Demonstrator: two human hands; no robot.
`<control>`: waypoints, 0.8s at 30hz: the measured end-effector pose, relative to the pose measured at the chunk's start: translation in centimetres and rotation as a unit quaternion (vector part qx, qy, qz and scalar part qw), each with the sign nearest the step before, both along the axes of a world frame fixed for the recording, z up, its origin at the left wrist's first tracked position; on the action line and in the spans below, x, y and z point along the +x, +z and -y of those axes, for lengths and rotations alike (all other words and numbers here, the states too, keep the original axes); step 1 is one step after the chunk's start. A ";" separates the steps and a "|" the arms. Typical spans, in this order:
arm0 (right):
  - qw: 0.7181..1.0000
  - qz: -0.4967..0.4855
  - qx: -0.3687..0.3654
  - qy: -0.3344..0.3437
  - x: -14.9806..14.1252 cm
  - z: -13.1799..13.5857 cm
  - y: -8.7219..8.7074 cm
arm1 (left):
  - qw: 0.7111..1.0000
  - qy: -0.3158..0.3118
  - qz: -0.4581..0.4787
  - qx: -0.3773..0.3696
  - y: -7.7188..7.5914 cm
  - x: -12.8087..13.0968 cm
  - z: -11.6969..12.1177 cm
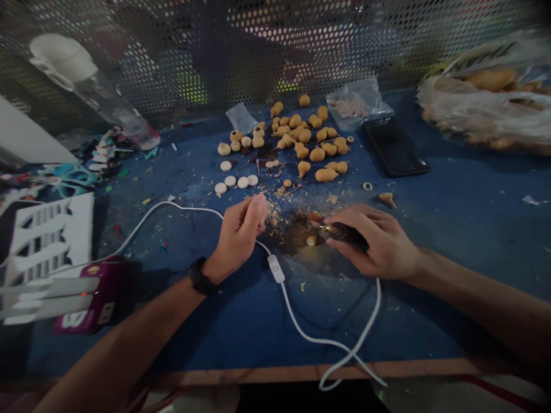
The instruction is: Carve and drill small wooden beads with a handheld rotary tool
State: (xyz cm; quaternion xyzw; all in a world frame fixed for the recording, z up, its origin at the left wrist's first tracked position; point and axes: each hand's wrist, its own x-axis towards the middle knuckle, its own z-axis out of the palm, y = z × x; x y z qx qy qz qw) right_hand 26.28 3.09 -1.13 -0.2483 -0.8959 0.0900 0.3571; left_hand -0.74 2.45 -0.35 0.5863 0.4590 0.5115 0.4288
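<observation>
Head view: left hand [239,235] curled, hold unclear; right hand [374,241] grips dark tool [344,232]; white cable [297,310] between.

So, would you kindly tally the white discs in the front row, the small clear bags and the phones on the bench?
White discs: 4
Clear bags: 2
Phone: 1
Total: 7
</observation>
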 end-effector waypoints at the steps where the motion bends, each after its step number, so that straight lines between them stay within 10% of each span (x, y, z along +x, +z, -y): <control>1: 1.000 0.001 -0.001 0.000 0.0 0.0 0.0 | 1.000 0.001 -0.024 0.009 0.0 -0.1 0.1; 11: 1.000 0.007 0.002 -0.009 0.0 0.1 -0.1 | 0.988 -0.036 -0.133 0.072 0.7 0.1 0.7; 24: 1.000 0.002 -0.008 -0.013 -0.2 0.1 -0.2 | 0.995 -0.091 -0.037 -0.007 0.3 -0.1 0.7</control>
